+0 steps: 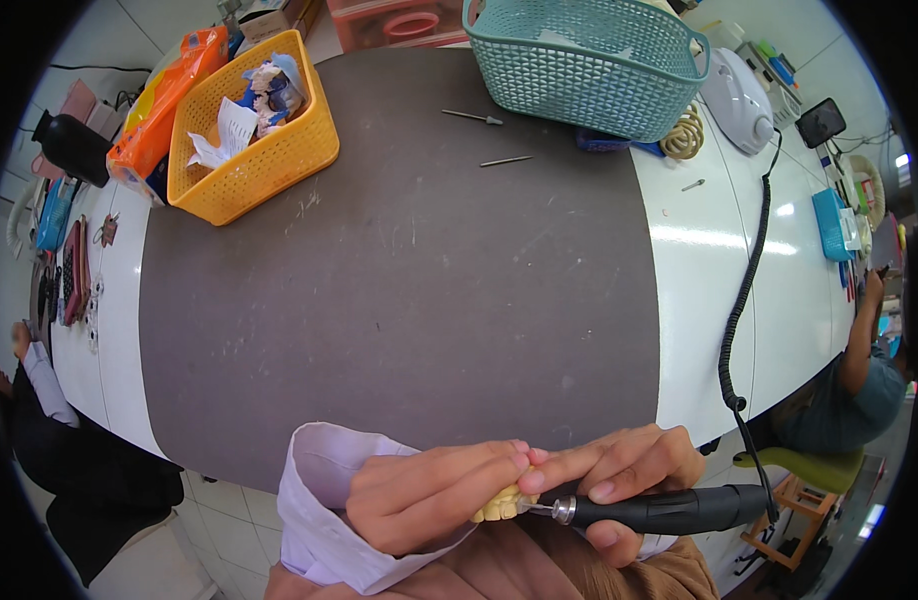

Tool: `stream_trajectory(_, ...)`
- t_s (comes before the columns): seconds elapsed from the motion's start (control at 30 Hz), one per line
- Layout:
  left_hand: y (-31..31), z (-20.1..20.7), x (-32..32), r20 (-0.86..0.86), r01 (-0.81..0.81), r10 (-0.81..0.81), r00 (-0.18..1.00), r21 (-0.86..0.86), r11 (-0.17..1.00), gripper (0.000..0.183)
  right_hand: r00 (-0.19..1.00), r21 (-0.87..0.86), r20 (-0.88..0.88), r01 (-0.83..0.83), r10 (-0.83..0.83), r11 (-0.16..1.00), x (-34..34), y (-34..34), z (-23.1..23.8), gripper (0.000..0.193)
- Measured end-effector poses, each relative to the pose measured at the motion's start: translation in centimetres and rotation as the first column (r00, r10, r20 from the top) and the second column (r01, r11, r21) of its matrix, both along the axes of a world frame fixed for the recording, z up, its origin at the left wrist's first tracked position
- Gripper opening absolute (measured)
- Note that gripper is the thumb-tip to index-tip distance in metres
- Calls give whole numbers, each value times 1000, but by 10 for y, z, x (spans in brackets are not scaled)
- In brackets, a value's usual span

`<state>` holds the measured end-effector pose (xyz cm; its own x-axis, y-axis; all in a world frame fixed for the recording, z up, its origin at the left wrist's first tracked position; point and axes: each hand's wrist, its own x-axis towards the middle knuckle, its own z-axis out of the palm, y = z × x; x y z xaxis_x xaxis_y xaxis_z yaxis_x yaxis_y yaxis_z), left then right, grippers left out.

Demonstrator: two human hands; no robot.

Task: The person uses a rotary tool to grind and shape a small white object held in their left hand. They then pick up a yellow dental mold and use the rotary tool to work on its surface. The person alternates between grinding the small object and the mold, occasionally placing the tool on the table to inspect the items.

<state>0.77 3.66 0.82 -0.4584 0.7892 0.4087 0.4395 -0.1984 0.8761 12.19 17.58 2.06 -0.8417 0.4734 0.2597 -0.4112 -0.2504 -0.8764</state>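
Low in the view, my left hand (419, 495) is closed around a yellow dental cast (499, 507) whose row of teeth shows below the fingers. My right hand (629, 465) grips a black rotary handpiece (684, 510), with the thumb underneath and fingers on top. The handpiece's silver collar points left, and its thin bur (539, 509) reaches the side of the cast; exact contact is hard to make out. Both hands meet at the cast, the right fingertips touching it. Much of the cast is hidden by my fingers.
On the grey mat (399, 280) lie two metal burs (471, 116). An orange basket (269, 195) with crumpled paper stands far left, a teal basket (579, 90) at the back. A coiled black cord (744, 290) runs from a white control unit (737, 100). People sit at both sides.
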Motion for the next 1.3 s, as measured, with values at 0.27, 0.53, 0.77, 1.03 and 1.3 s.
stream_trajectory(0.27, 1, 0, 2, 3, -26, 26, 1000, -18, 1000, 32, 998, 57, -16, -60, 61, 997, 0, 5, -2, 25)
stream_trajectory(0.53, 2, 0, 3, -5, -57, 57, 998, -44, 997, 36, 999, 34, 9, -41, 40, 999, 3, 2, -2, 25)
stream_trajectory(0.77, 0, 0, 2, 93, -16, 23, 995, -73, 997, 39, 997, 3, -41, 68, -68, 998, 0, -12, -5, 28)
stream_trajectory(1.03, -2, 0, 0, 116, 11, -6, 993, -48, 999, 40, 998, 58, -32, 55, -53, 997, 1, -11, -2, 28)
stream_trajectory(1.3, -2, -4, 1, 108, -9, 12, 994, -35, 999, 40, 998, 62, -54, 24, -20, 998, -2, -9, -5, 28)
